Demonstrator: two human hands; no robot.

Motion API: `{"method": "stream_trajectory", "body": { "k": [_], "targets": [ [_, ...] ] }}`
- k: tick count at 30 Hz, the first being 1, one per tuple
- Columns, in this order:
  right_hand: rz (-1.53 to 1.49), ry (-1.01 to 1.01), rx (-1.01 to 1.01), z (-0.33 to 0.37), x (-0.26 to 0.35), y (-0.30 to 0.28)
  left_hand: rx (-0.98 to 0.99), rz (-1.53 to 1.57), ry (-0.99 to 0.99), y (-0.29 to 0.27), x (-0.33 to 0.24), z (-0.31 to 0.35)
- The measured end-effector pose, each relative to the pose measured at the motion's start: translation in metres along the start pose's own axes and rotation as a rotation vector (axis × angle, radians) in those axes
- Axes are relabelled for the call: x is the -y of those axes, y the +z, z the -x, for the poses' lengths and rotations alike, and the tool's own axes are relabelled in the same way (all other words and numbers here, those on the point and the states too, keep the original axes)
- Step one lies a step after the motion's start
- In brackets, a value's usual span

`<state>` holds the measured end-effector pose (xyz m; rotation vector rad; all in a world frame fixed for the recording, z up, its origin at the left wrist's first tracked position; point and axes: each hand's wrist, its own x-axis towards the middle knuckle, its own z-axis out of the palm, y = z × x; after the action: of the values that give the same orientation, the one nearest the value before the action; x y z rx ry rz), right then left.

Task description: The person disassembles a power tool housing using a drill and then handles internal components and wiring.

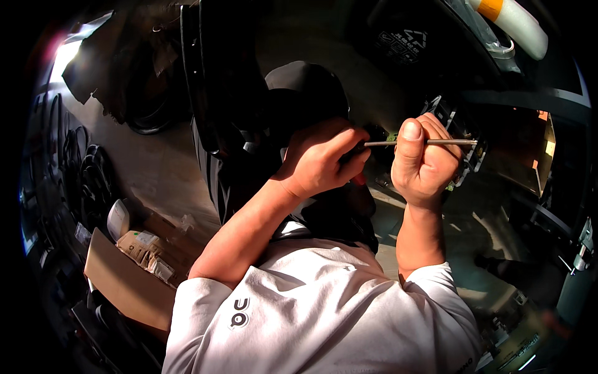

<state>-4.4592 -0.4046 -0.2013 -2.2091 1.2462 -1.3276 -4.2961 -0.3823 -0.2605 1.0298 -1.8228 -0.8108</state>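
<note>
A thin metal rod (448, 142), like a screwdriver shaft, lies level across both fists. My left hand (327, 156) is closed round its left end, where a handle, if any, is hidden by the fingers. A small red part (359, 179) shows just below that hand; whether it belongs to the rod, I cannot tell. My right hand (427, 162) grips the rod near its middle, with the thumb up, and the bare tip sticks out to the right. Behind and right of this hand is a dark metal frame assembly (476, 156), partly covered by it.
At left stand an open cardboard box (124, 274) with packages and coiled black cables (96, 171). A black case with white print (398, 47) is at the far side. A white roll with an orange band (520, 28) lies far right, above a dark frame (529, 96).
</note>
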Motion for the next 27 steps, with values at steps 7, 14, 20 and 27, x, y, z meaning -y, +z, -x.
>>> {"method": "stream_trajectory", "body": {
  "k": [7, 14, 20, 27],
  "targets": [
    [0.025, -0.003, 0.056, -0.007, -0.015, -0.002, 0.008, -0.054, -0.027, -0.002, 0.003, -0.005],
    [0.019, -0.026, -0.009, -0.003, -0.004, 0.001, 0.042, -0.032, -0.024, -0.001, 0.002, -0.001],
    [0.009, -0.063, 0.021, -0.009, -0.004, 0.005, -0.096, 0.058, 0.025, 0.007, 0.005, 0.007],
    [0.036, 0.015, 0.048, -0.004, -0.007, 0.001, -0.049, -0.019, 0.039, 0.002, 0.002, -0.001]
  ]
}}
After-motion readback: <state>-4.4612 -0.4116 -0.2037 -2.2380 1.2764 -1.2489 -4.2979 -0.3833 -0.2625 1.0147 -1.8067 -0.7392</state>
